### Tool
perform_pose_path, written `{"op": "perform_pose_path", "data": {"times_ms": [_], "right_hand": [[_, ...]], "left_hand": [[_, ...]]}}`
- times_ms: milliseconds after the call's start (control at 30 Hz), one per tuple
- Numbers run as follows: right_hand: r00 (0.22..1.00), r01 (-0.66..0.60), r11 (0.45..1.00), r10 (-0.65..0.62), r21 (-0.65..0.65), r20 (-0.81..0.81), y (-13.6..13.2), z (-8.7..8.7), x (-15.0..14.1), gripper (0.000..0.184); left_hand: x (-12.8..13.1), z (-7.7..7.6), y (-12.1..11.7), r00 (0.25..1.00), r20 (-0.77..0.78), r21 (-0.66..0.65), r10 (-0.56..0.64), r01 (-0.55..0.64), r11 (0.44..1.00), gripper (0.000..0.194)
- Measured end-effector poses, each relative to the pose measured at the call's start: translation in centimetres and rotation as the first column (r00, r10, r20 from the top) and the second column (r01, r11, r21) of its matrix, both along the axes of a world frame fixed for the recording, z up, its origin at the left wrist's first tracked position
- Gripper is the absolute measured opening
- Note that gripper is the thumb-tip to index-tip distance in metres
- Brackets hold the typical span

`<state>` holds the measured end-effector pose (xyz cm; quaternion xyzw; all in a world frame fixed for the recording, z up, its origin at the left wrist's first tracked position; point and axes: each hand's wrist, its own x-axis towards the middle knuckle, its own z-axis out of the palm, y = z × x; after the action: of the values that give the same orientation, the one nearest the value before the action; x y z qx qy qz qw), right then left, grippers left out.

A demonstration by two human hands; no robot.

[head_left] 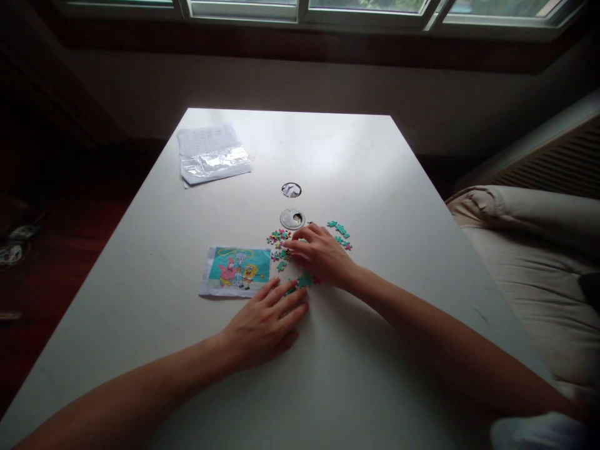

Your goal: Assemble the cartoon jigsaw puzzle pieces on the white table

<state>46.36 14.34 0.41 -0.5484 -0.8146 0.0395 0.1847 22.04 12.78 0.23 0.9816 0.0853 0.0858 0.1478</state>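
While the left hand (268,320) lies open, the right hand (327,255) is probably sorting puzzle pieces (282,255), can't tell its grip; next bit likely needs a light pinch.

Single view, head-worn. Looks forward and down from above the near side of the white table (370,162). Tabletop fills mid-frame; far edge shows, near edge cut off below. Window (363,6) clipped along the top, farthest off. Forearms (164,381) run in from the lower corners, nearest the lens; left hand (267,319) and right hand (325,253) near centre, farther out. Wide coverage: dark red floor (70,250) at left, pale cushioned seat (529,269) at right.
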Motion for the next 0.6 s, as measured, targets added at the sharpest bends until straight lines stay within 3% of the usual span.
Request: {"op": "perform_pose_path", "data": {"times_ms": [200, 600], "right_hand": [[0.999, -0.011, 1.000, 0.011, 0.003, 0.039, 0.65, -0.10, -0.13, 0.013], [1.000, 0.010, 1.000, -0.010, -0.008, -0.014, 0.06, -0.15, -0.18, 0.009]], "left_hand": [[-0.03, 0.03, -0.05, 1.000, -0.016, 0.004, -0.006, 0.006, 1.000, 0.044], [0.32, 0.10, -0.06, 0.998, -0.014, 0.034, 0.064, -0.063, 0.997, 0.045]]}}
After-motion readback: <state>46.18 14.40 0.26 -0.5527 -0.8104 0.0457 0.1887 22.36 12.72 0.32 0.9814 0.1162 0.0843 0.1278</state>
